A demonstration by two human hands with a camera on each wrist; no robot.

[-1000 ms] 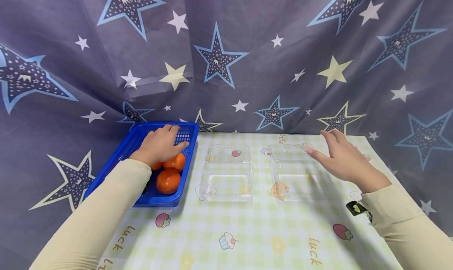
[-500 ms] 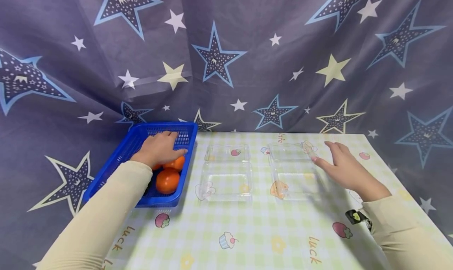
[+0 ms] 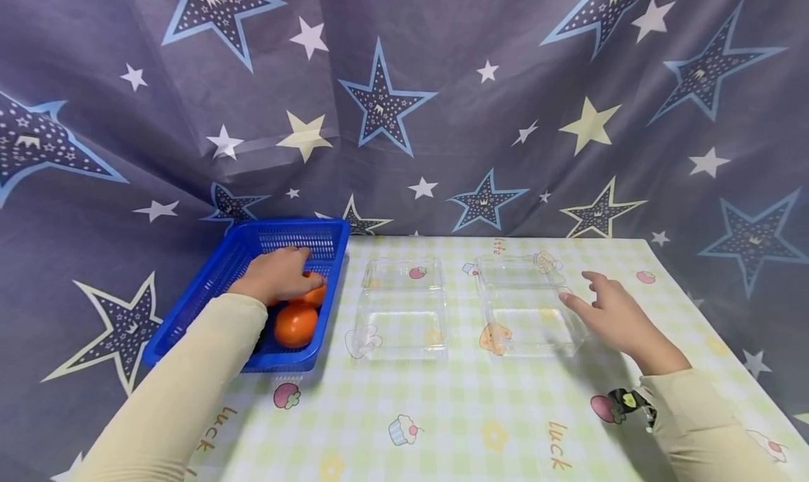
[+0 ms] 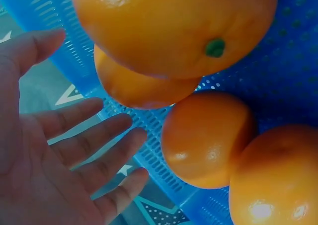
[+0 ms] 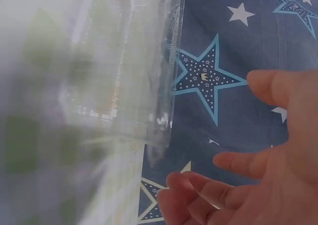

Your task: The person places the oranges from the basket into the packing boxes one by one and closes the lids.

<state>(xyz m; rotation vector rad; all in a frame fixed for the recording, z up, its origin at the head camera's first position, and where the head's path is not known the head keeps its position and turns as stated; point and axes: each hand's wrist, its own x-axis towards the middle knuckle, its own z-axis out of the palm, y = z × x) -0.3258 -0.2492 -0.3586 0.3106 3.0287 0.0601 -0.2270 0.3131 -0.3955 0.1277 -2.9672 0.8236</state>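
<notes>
1. While the left hand (image 3: pixel 276 277) lies spread over an orange (image 3: pixel 311 294) in the blue basket (image 3: pixel 189 312) at the table's left edge, it grips nothing.
2. Fingers apart, the right hand (image 3: pixel 616 313) touches the clear box (image 3: pixel 527 320) mid-table.

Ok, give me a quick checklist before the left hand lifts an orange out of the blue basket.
1. Left hand over an orange in the blue basket: ok.
2. Fingers curled round that orange: not ok; the wrist view shows them spread.
3. Left clear container open: ok.
4. Right clear container open: ok.
5. Right hand steadying the right container: cannot tell; fingertips sit at its edge.
</notes>
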